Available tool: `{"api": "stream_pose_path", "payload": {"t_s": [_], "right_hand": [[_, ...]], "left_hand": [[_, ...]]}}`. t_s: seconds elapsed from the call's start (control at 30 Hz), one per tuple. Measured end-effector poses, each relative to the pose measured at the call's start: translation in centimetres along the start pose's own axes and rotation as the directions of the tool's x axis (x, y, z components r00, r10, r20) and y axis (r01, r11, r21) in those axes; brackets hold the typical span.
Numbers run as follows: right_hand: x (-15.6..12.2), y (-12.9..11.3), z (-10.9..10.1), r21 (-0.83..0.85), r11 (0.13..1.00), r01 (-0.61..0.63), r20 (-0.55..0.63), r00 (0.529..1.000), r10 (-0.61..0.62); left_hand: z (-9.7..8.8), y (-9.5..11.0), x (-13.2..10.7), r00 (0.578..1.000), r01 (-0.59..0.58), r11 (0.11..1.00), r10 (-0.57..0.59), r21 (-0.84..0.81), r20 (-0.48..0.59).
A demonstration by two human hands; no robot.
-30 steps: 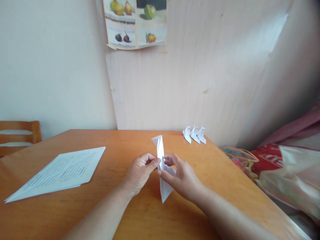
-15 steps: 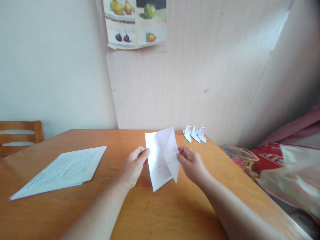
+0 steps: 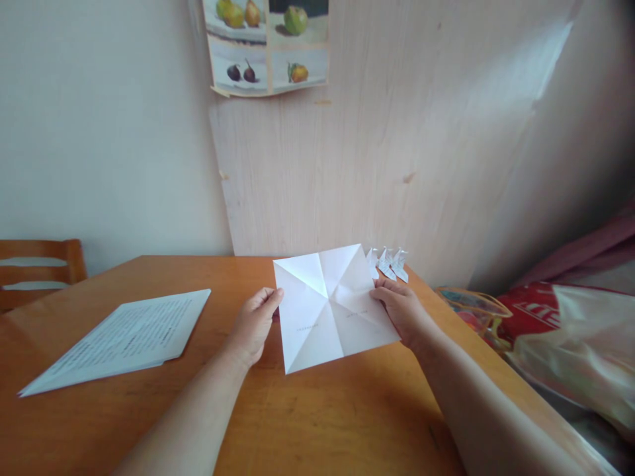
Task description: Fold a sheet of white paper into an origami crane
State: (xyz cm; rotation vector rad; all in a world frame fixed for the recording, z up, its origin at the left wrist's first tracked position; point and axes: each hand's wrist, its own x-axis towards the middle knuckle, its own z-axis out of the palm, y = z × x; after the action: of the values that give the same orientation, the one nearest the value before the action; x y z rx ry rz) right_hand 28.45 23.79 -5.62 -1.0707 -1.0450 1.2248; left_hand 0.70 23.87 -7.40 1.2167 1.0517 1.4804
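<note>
Wood-grain wall panelling, pale and smooth [image 3: 377,145], formed the backdrop, with a plain whitish wall [image 3: 99,119] adjoining on the left. Below it extended an orange-brown wooden tabletop [image 3: 278,423]. Past its right edge lay a translucent whitish plastic bag [image 3: 585,357], against a red bag with white marking [image 3: 528,307]. A paper poster of four painted fruit studies [image 3: 268,63] hung on the panelling, its lower edge curling. On the tabletop's left side rested a stack of white printed sheets [image 3: 124,337], set aslant. A square white paper sheet, creased in lines crossing at its centre [image 3: 310,311], was held opened out above the middle of the tabletop; two faint lines of print showed on it. An orange-brown slatted wooden chair back [image 3: 40,251] stood at far left. The left hand [image 3: 258,320] pinched the sheet's left edge between thumb and fingers; the right hand [image 3: 399,307] gripped the right edge, thumb on the near face. Three small folded white paper figures [image 3: 385,264] stood in a row behind the sheet's right corner, the leftmost partly hidden.
</note>
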Motion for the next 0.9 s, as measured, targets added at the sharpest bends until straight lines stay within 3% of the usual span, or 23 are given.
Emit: {"api": "stream_pose_path", "payload": {"t_s": [0.6, 0.8, 0.9], "right_hand": [[-0.6, 0.1, 1.0, 0.045, 0.999, -0.020, 0.043, 0.999, 0.018], [-1.0, 0.1, 1.3, 0.028, 0.999, -0.035, 0.070, 0.997, 0.033], [-1.1, 0.2, 1.4, -0.014, 1.000, -0.027, 0.062, 0.998, 0.028]], "left_hand": [[0.3, 0.2, -0.2, 0.999, 0.044, 0.978, -0.043, -0.203, 0.007], [0.8, 0.9, -0.5, 0.985, 0.168, 0.930, -0.146, -0.327, 0.090], [0.8, 0.9, -0.2, 0.984, 0.175, 0.891, -0.146, -0.419, 0.100]]}}
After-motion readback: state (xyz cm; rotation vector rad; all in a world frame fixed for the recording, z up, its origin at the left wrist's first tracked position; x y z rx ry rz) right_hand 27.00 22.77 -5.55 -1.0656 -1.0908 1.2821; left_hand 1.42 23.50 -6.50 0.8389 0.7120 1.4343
